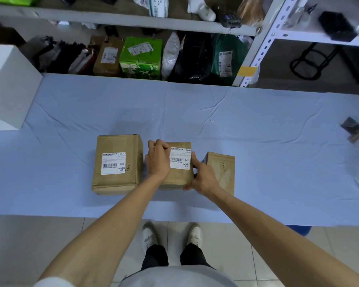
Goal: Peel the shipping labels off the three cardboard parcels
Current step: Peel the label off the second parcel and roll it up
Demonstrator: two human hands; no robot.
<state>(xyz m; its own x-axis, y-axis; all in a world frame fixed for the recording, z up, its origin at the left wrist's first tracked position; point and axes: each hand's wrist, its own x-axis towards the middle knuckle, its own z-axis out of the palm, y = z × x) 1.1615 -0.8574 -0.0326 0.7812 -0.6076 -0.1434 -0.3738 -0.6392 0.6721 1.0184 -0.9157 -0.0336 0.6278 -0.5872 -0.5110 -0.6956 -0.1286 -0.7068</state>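
Two bare forearms reach out from the person's grey shirt, above white trainers on pale floor tiles, toward a table draped in a creased pale blue cloth. Three brown cardboard parcels sit in a row near the table's front edge. The left hand has its fingers curled down onto the upper left corner of the white printed shipping label, the middle label, stuck on top of the small, crumpled middle parcel. It seems to be picking at that corner, though the hand hides whether any paper has lifted. The right hand grips the same parcel's right side, thumb hooked at the near edge and forefinger laid along the label's right border, steadying it. Just beside it on the left, the larger left parcel carries its own white barcode label, the left label, flat and untouched. Close on the right, the right parcel shows no label, only a pale scuffed patch on top. The boxes look light and easily dented, so each needs bracing while its label is peeled. The thin paper will likely tear unless lifted from a corner and drawn back low and slowly. Metal shelving crowded with packages stands behind.
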